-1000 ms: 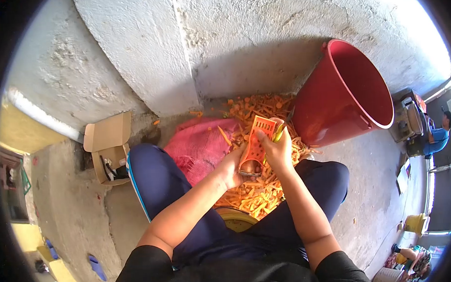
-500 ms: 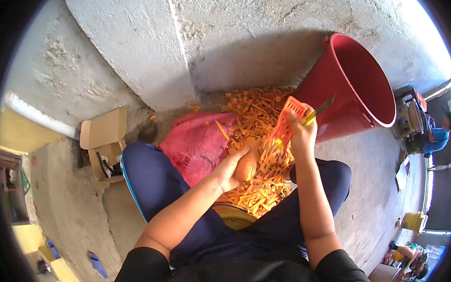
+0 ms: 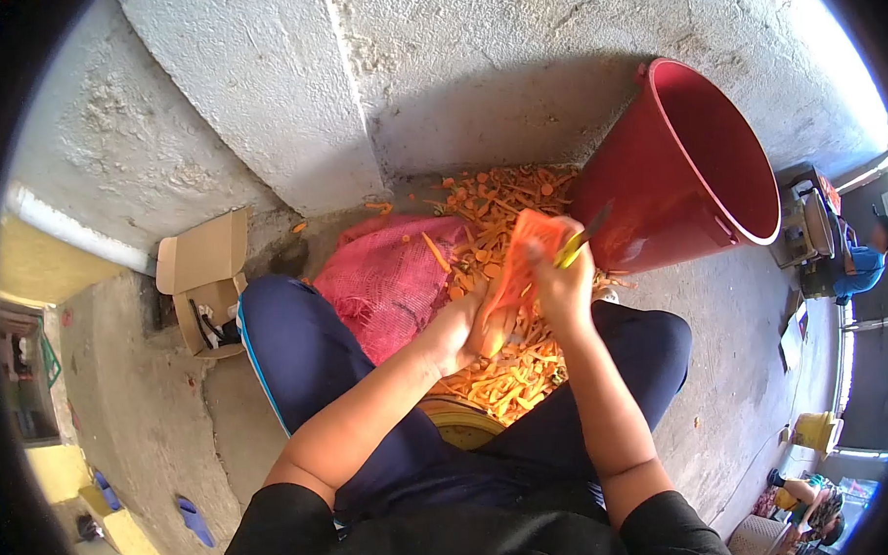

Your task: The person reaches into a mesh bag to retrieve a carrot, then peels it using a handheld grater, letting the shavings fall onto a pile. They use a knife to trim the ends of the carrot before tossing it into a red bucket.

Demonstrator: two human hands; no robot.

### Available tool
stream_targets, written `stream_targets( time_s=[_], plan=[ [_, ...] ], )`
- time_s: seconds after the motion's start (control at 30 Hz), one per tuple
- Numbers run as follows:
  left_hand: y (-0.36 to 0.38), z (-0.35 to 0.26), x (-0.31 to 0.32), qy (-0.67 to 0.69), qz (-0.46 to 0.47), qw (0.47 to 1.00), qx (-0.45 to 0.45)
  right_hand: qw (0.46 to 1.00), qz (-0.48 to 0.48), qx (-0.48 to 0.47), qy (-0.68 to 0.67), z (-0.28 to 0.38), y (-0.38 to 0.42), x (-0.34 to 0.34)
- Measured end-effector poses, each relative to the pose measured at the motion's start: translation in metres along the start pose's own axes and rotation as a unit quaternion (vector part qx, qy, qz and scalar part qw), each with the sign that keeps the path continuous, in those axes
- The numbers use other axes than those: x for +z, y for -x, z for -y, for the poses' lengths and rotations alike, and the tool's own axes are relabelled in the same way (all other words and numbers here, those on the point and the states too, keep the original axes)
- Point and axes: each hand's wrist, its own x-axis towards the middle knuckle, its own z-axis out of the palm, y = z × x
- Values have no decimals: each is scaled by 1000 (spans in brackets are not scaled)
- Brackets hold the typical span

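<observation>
Clock directions are centred on the two hands, with 12 o'clock at the top of the view. Nearest, the dark blue trousers with a light side stripe (image 3: 335, 379) lie bent, knees at 9 and 4 o'clock. Between them, at 7 o'clock, sits a round yellow container (image 3: 461, 431), partly covered by orange strips.

At centre, the left hand (image 3: 451, 341) grasps a thick orange root vegetable (image 3: 496, 336), located at the lower end of the tool. The right hand (image 3: 566, 285) is closed around a flat orange slotted plastic tool (image 3: 527, 243) and a yellow-handled knife (image 3: 568, 251), its blade pointing between 1 and 2 o'clock. The tool overlaps the vegetable; motion blur prevents confirming contact.

Beneath the hands, a heap of orange peelings and slices (image 3: 511, 385) extends from 6 to 12 o'clock. A pink woven sack (image 3: 390, 284) rests between 9 and 10 o'clock. A tall red plastic bucket (image 3: 637, 212) leans at 2 o'clock, beside the heap. Farther out, an open brown cardboard box (image 3: 205, 261) stands between 9 and 10 o'clock, near the rough white wall (image 3: 476, 61). In the background, a person in a blue top (image 3: 862, 271) is at 3 o'clock.
</observation>
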Motion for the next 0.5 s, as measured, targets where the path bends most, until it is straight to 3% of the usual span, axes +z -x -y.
stream_targets(
  time_s=[0.03,0.07,0.1,0.13,0.2,0.27,0.3,0.4,0.5],
  plan=[
    [1,2,-8,-30,48,998,-18,998,-36,29,-39,-21,-14,-8],
    [3,6,-7,-34,30,999,-30,990,-62,93,-82,-6,-28,-20],
    [6,10,-5,-37,12,998,-42,966,-189,-15,175,-36,-44,-26],
    [9,12,-3,-43,-6,998,-52,974,-174,137,49,-9,-48,-34],
    [6,10,-1,-12,-32,999,-41,980,-147,126,-51,-26,-48,-37],
    [-1,3,-5,-6,-48,999,-10,978,-70,104,-167,-1,-27,-23],
    [-2,0,-3,10,-58,998,1,992,-40,68,-97,-5,-16,-16],
    [-5,-6,5,56,-88,994,28,976,40,95,-194,35,11,1],
    [-7,-2,4,77,-89,992,42,992,50,74,-87,30,20,9]
  ],
)
